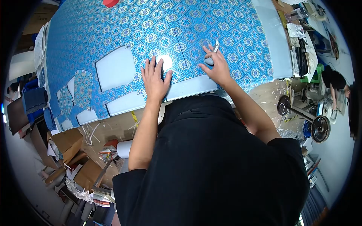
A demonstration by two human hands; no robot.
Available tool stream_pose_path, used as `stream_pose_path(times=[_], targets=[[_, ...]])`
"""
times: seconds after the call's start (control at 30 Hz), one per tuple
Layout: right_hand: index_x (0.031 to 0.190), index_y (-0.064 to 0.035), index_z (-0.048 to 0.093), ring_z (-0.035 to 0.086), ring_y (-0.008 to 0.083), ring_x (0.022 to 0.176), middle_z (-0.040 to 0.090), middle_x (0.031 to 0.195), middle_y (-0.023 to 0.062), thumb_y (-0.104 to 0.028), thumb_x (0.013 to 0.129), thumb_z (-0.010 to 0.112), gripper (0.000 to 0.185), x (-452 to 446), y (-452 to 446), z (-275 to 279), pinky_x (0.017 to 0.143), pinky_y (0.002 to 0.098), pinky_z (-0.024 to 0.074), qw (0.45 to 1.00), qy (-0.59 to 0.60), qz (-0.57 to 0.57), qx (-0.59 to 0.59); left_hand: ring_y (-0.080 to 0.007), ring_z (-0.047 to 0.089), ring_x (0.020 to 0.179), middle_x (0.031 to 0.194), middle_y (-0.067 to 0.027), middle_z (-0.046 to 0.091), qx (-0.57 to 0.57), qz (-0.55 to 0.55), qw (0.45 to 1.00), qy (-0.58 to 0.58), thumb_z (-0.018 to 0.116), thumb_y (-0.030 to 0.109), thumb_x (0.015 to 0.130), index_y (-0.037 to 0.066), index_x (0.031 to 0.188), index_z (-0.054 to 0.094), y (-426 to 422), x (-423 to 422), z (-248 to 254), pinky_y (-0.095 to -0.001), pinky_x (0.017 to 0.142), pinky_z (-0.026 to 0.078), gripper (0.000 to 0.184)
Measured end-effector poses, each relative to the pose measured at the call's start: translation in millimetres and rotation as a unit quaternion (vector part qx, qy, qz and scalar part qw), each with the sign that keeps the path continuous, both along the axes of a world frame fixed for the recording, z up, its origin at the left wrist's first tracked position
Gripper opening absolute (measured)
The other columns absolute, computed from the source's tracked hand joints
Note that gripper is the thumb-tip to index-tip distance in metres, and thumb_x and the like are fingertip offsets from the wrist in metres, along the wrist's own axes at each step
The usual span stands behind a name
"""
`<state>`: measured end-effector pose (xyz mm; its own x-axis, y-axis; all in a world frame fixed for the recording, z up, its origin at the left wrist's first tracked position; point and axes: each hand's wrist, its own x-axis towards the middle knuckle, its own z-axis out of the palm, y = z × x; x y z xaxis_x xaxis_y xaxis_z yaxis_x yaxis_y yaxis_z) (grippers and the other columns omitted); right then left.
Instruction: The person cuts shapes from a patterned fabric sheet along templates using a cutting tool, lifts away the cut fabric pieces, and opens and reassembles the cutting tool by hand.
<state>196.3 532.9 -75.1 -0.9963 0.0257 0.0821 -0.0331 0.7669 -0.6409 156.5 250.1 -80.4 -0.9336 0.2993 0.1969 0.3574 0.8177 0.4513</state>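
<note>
Blue patterned fabric (196,22) covers most of the table. My left hand (155,79) lies flat on it near the front edge, fingers spread. To the right, my right hand (218,64) holds a small cutter-like tool (216,46) that points up and away; a grey rounded object (209,61) shows under the fingers. Between the hands, a thin dark line (180,47) runs on the fabric. Left of my left hand is a cut-out opening (116,69) with the pale table beneath. Cut fabric pieces (83,88) lie farther left.
A red object (110,3) sits at the far edge. Pale table surface (277,41) shows at the right, beside a shelf with bags and tools. Cardboard boxes (65,142) stand at lower left, a metal stand (320,129) at right. Another person (333,83) is at far right.
</note>
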Motion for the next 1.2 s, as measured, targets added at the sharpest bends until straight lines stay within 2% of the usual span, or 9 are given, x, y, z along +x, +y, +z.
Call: stream_pose_path(times=[0.07, 0.17, 0.23, 0.47, 0.7, 0.87, 1.07, 1.2], targets=[[0.107, -0.0112, 0.055, 0.037, 0.0342, 0.153, 0.055, 0.155, 0.0073, -0.029, 0.089, 0.082, 0.037, -1.8, 0.8, 1.1, 0.124, 0.0506, 0.0302, 1.0, 0.002, 0.002, 0.002, -0.0403, 0.034, 0.152, 0.159, -0.015, 0.047, 0.002, 0.003, 1.0, -0.003, 0.074, 0.035, 0.091, 0.011, 0.141, 0.061, 1.7, -0.7, 1.1, -0.0597, 0.125, 0.019, 0.057], [0.107, -0.0106, 0.056, 0.039, 0.0362, 0.151, 0.057, 0.153, 0.0081, -0.027, 0.09, 0.081, 0.035, -2.1, -1.5, 1.5, 0.121, 0.0521, 0.0344, 1.0, 0.014, 0.001, 0.008, -0.0404, 0.032, 0.152, 0.16, -0.0146, 0.045, 0.002, 0.003, 1.0, -0.001, 0.073, 0.035, 0.092, 0.011, 0.141, 0.061, 1.8, 0.1, -0.8, -0.0592, 0.125, 0.018, 0.056], [0.11, -0.0115, 0.056, 0.035, 0.034, 0.154, 0.053, 0.157, 0.008, -0.03, 0.091, 0.079, 0.034, -2.0, -0.6, -0.2, 0.126, 0.0502, 0.0279, 0.999, -0.001, 0.003, 0.032, -0.0404, 0.032, 0.152, 0.16, -0.0145, 0.045, -0.001, 0.005, 1.0, -0.002, 0.072, 0.035, 0.092, 0.011, 0.142, 0.06, 2.3, -0.1, -1.3, -0.0589, 0.125, 0.018, 0.056], [0.11, -0.0112, 0.057, 0.035, 0.0339, 0.153, 0.053, 0.157, 0.0081, -0.03, 0.092, 0.078, 0.033, -2.4, 0.1, -1.1, 0.126, 0.0497, 0.0274, 1.0, 0.004, 0.002, 0.031, -0.0403, 0.032, 0.153, 0.16, -0.0143, 0.044, -0.009, 0.005, 1.0, -0.006, 0.071, 0.034, 0.093, 0.012, 0.144, 0.059, 3.3, -0.1, -0.3, -0.0586, 0.126, 0.017, 0.057], [0.109, -0.0106, 0.056, 0.038, 0.036, 0.152, 0.057, 0.153, 0.0087, -0.026, 0.091, 0.079, 0.033, -2.1, -1.1, -0.1, 0.122, 0.0518, 0.0326, 0.999, 0.03, 0.0, 0.017, -0.0401, 0.031, 0.153, 0.161, -0.0146, 0.043, -0.017, 0.001, 1.0, -0.011, 0.07, 0.034, 0.095, 0.013, 0.147, 0.056, 2.8, -0.3, 0.0, -0.059, 0.125, 0.018, 0.058], [0.11, -0.0104, 0.059, 0.039, 0.0354, 0.151, 0.055, 0.154, 0.0084, -0.029, 0.091, 0.079, 0.034, -1.2, -0.9, 0.2, 0.124, 0.0508, 0.0304, 1.0, 0.016, -0.001, 0.018, -0.0398, 0.032, 0.152, 0.16, -0.0148, 0.045, -0.011, 0.011, 1.0, -0.019, 0.07, 0.034, 0.093, 0.01, 0.146, 0.056, 3.3, -1.4, 0.3, -0.0584, 0.126, 0.017, 0.06], [0.111, -0.0105, 0.06, 0.041, 0.0334, 0.15, 0.057, 0.152, 0.0077, -0.031, 0.091, 0.08, 0.035, -1.5, -0.4, -1.4, 0.123, 0.0509, 0.0315, 0.999, 0.017, 0.006, 0.026, -0.0388, 0.031, 0.153, 0.161, -0.015, 0.044, -0.008, 0.013, 1.0, -0.026, 0.067, 0.033, 0.096, 0.006, 0.148, 0.052, 3.7, -1.7, 2.1, -0.0567, 0.127, 0.015, 0.061], [0.111, -0.0106, 0.062, 0.042, 0.0336, 0.149, 0.058, 0.151, 0.0082, -0.03, 0.089, 0.082, 0.036, -0.8, -0.3, -3.0, 0.122, 0.0508, 0.0331, 0.999, 0.027, 0.004, 0.02, -0.0384, 0.03, 0.153, 0.161, -0.0149, 0.043, -0.013, 0.012, 0.999, -0.029, 0.067, 0.033, 0.096, 0.006, 0.149, 0.052, 3.5, -1.6, 1.9, -0.0563, 0.127, 0.015, 0.061]])
